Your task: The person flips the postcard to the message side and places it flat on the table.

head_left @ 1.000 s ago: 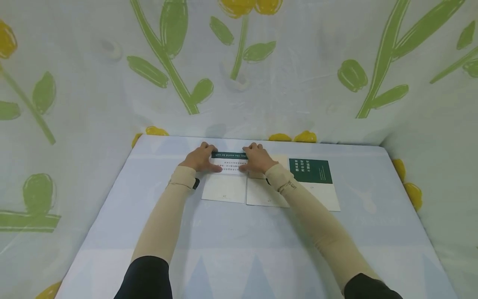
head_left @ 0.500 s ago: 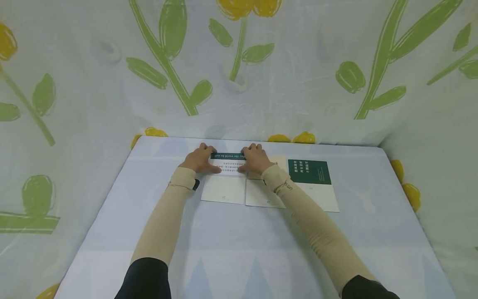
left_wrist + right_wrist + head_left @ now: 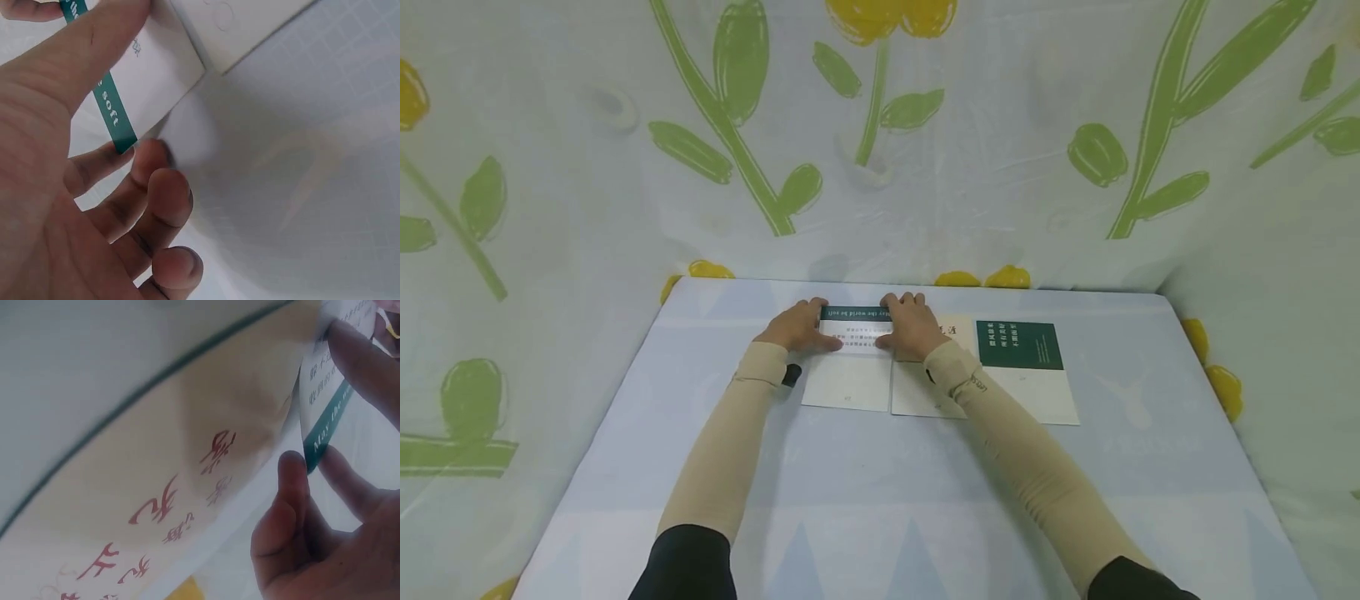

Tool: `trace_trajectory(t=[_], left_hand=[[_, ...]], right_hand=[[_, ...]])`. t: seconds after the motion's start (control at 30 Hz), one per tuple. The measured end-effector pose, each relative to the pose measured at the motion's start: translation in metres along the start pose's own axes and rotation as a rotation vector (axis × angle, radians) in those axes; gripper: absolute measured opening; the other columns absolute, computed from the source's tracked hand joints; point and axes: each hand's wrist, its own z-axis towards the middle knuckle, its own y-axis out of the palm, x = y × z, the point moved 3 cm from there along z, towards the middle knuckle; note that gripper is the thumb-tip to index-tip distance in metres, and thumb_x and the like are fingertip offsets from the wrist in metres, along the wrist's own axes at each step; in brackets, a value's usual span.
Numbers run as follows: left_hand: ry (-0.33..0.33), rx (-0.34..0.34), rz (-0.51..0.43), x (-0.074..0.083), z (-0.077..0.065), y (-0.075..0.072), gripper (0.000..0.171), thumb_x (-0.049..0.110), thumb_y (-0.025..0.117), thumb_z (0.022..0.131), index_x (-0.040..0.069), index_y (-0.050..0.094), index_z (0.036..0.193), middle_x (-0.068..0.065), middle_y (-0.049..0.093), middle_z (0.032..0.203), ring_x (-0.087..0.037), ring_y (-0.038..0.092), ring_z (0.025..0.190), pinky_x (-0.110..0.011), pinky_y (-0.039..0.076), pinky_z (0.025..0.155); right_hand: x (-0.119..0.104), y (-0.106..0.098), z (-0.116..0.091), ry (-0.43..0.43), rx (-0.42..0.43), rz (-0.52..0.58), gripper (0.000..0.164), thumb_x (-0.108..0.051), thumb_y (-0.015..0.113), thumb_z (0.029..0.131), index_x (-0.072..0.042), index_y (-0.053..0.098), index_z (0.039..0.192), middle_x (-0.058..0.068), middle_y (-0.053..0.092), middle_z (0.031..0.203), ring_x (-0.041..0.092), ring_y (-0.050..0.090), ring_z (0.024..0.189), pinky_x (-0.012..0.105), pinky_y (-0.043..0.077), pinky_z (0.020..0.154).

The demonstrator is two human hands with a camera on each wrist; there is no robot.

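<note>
A white card (image 3: 855,332) with a green band, lettered "May the world be soft", lies between my hands at the table's far side. My left hand (image 3: 793,327) holds its left edge, the thumb over the printed face and a fingertip behind the edge in the left wrist view. At the opposite edge my right hand (image 3: 913,327) holds the card between thumb and fingers. Directly below it lies a plain white card (image 3: 847,385). A beige card (image 3: 187,419) with red characters is partly covered by my right hand and wrist in the head view.
To the right, a dark green card (image 3: 1021,346) with white characters adjoins a white card (image 3: 1037,396). Another white card (image 3: 925,392) lies partly beneath my right forearm. Behind the pale blue table (image 3: 865,500) hangs a flower-patterned cloth (image 3: 985,183).
Both hands keep their hold on the card at nearly the same place. My left fingertips sit slightly lower, and more of the beige card shows past my right hand. The head view shifts slightly.
</note>
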Motion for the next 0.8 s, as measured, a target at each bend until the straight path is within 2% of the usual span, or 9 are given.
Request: trace_trajectory(t=[0.13,0.23,0.33,0.4,0.6,0.7,0.8], left_hand=[[-0.023,-0.002,0.003,0.0,-0.003,-0.001,0.097,0.044,0.081,0.085,0.01,0.028,0.159,-0.019,0.049,0.148,-0.035,0.051,0.124,-0.054,0.039,0.109],[-0.032,0.024,-0.001,-0.001,-0.007,-0.004,0.091,0.044,0.077,0.089,0.01,0.028,0.158,-0.02,0.05,0.147,-0.037,0.053,0.123,-0.055,0.04,0.107],[-0.028,0.058,-0.029,-0.002,-0.009,-0.006,0.078,0.043,0.072,0.093,0.007,0.037,0.153,-0.02,0.056,0.14,-0.036,0.056,0.118,-0.054,0.043,0.104],[-0.033,0.073,-0.08,-0.003,-0.011,-0.008,0.067,0.042,0.069,0.095,0.005,0.045,0.146,-0.019,0.062,0.131,-0.034,0.056,0.113,-0.053,0.045,0.102],[-0.038,0.113,-0.192,-0.006,-0.018,-0.011,0.044,0.039,0.063,0.097,0.002,0.061,0.12,-0.015,0.069,0.106,-0.032,0.055,0.102,-0.048,0.046,0.092],[-0.032,0.133,-0.197,-0.007,-0.021,-0.01,0.037,0.039,0.062,0.097,0.005,0.063,0.11,-0.013,0.069,0.105,-0.03,0.055,0.099,-0.045,0.045,0.088],[-0.028,0.146,-0.196,-0.006,-0.024,-0.009,0.034,0.039,0.061,0.097,0.006,0.062,0.107,-0.013,0.069,0.103,-0.03,0.056,0.096,-0.043,0.045,0.083]], right_hand=[[-0.002,0.0,-0.002,-0.003,0.023,0.012,0.078,-0.035,0.085,0.083,-0.012,0.046,0.147,0.016,0.049,0.134,0.031,0.044,0.122,0.044,0.043,0.105],[-0.003,0.0,-0.003,-0.007,0.051,0.0,0.085,-0.035,0.086,0.083,-0.011,0.041,0.151,0.018,0.048,0.138,0.032,0.044,0.125,0.044,0.042,0.106],[-0.003,0.0,-0.004,-0.01,0.076,-0.01,0.093,-0.035,0.086,0.082,-0.01,0.035,0.156,0.018,0.047,0.142,0.033,0.044,0.127,0.045,0.041,0.108],[-0.003,-0.001,-0.004,-0.018,0.088,-0.004,0.094,-0.033,0.086,0.083,-0.01,0.032,0.157,0.018,0.046,0.143,0.033,0.043,0.128,0.045,0.04,0.109],[-0.003,-0.007,-0.01,-0.056,0.125,0.023,0.087,-0.027,0.081,0.089,-0.01,0.03,0.158,0.016,0.048,0.144,0.032,0.045,0.127,0.043,0.042,0.107],[0.0,-0.013,-0.015,-0.027,0.132,0.053,0.081,-0.029,0.077,0.092,-0.011,0.032,0.158,0.014,0.052,0.138,0.029,0.049,0.123,0.043,0.046,0.103],[0.003,-0.018,-0.02,0.027,0.09,0.119,0.075,-0.033,0.072,0.095,-0.011,0.035,0.156,0.01,0.062,0.125,0.026,0.058,0.111,0.044,0.052,0.093]])
